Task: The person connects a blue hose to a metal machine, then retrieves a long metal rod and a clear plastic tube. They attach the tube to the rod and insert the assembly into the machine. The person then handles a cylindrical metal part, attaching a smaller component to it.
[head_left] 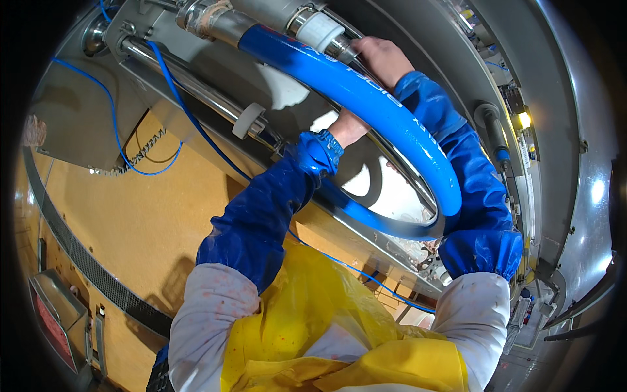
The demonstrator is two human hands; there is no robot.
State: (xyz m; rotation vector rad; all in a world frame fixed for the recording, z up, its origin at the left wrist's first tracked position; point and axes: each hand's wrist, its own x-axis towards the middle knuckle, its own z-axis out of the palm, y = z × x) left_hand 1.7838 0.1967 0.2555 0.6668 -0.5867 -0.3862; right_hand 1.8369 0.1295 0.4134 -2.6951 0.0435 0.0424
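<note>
Two bare hands are at work around one thick blue hose (385,101), which runs in a loop from a metal coupling (209,23) at the upper left. The step in hand seems to be handling the metal fitting (341,48) that sits at the top, just beyond the hose and beside a white collar (320,31). The right hand (385,62) is at this fitting with its fingers bent; I cannot tell whether they close firmly on it. The left hand (349,128) reaches in under the hose, its fingers hidden behind it, so its grip cannot be told. The next move, I judge, calls for a sure hold by the right hand and room for the left inside the loop. Counted out: one hose, one coupling on its visible end, two white collars, the second on a polished rod (157,55) at the left, at least two thin blue lines (111,104), two blue sleeve covers (251,212) and one yellow apron (294,294).
</note>
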